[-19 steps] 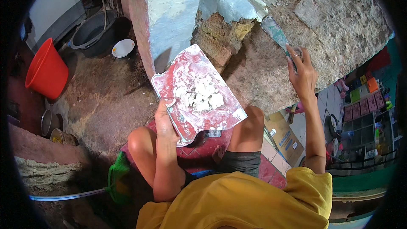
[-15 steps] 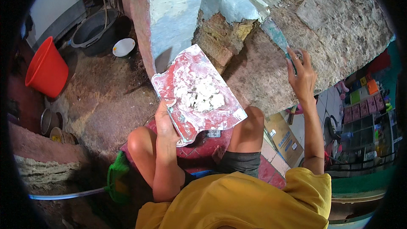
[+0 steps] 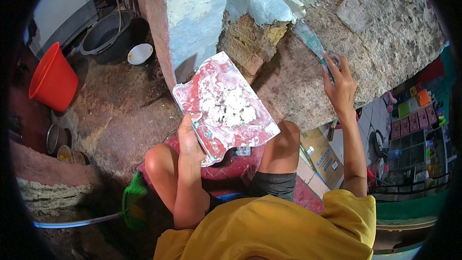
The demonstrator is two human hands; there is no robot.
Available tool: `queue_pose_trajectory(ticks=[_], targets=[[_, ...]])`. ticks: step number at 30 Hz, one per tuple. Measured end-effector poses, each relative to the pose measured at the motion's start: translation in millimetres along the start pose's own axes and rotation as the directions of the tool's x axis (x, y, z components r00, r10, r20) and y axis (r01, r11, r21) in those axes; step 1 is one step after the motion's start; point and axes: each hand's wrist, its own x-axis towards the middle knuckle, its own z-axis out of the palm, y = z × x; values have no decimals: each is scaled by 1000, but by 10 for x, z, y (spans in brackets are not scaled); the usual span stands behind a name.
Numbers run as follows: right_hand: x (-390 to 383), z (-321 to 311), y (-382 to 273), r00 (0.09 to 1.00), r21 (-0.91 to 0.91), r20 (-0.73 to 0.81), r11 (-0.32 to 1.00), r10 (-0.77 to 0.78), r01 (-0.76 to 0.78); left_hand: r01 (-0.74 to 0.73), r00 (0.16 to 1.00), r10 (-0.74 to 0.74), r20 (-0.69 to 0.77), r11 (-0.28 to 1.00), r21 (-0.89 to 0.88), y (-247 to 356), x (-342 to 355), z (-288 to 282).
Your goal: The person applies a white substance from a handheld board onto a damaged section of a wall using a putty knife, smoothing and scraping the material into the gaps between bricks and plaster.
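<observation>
A: State the largest item and its position.

B: The rough wall [image 3: 385, 33] fills the upper centre and upper right of the frame, with a broken patch [image 3: 250, 43] of exposed masonry at upper centre.

A: Next item?

B: The red board [image 3: 224, 108], at frame centre, carries a heap of white plaster [image 3: 231, 108]. Its long axis runs from upper left to lower right. The left hand [image 3: 190, 137] supports it at the lower-left edge, grip closed around that edge.

A: And the tool?

B: The trowel [image 3: 310, 43] sits in the upper right of centre. Its long axis runs diagonally; the blade points to the upper left, with the tip at the broken patch. The right hand [image 3: 339, 84] holds its handle end, grip wrapped shut on it.

A: Remaining items?

B: A red bucket [image 3: 53, 79] stands at centre left, and a dark basin [image 3: 103, 36] with a white bowl [image 3: 140, 53] beside it at upper left.
</observation>
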Motion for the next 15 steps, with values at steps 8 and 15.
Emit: queue_pose_trajectory(ticks=[8, 15], targets=[[58, 25, -25, 1000, -19, 6, 1000, 24, -24, -10, 1000, 10, 15, 1000, 22, -15, -7, 28], [54, -10, -50, 999, -13, 24, 999, 45, -45, -24, 999, 27, -46, 998, 58, -9, -29, 43]])
